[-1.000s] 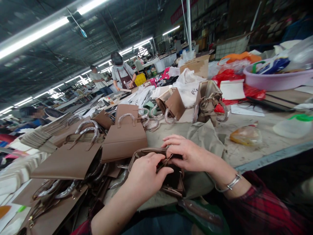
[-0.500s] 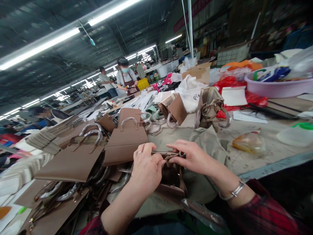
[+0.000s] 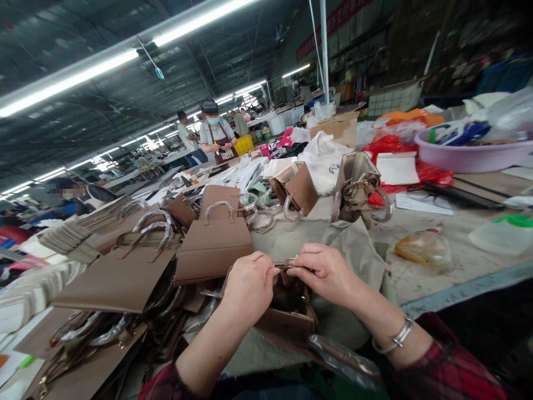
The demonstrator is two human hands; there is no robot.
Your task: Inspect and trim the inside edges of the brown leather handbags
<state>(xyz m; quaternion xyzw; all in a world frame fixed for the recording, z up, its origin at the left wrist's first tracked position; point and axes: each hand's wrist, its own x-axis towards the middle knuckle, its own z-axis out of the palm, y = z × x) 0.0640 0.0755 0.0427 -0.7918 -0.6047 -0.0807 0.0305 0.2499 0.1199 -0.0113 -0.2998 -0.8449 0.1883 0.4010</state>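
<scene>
A small brown handbag (image 3: 287, 318) lies open in front of me on a grey-green cloth (image 3: 353, 250). My left hand (image 3: 249, 288) is curled over the bag's left top edge, fingers closed on it. My right hand (image 3: 325, 272) pinches the far top edge of the same bag, with a silver bracelet on its wrist. The two sets of fingertips meet over the bag's mouth. A plastic-wrapped handle (image 3: 345, 362) of the bag trails toward me.
Flat brown handbags (image 3: 212, 247) with wrapped handles are stacked to my left. Upright brown bags (image 3: 361, 180) stand further back. A pink basin (image 3: 474, 153), a white lidded container (image 3: 502, 234) and a plastic packet (image 3: 422, 247) lie at the right. Other people work at distant tables.
Both hands rose from inside the bag's mouth to its top edge and drew together, now pinching the rim. The bag has shifted slightly toward me.
</scene>
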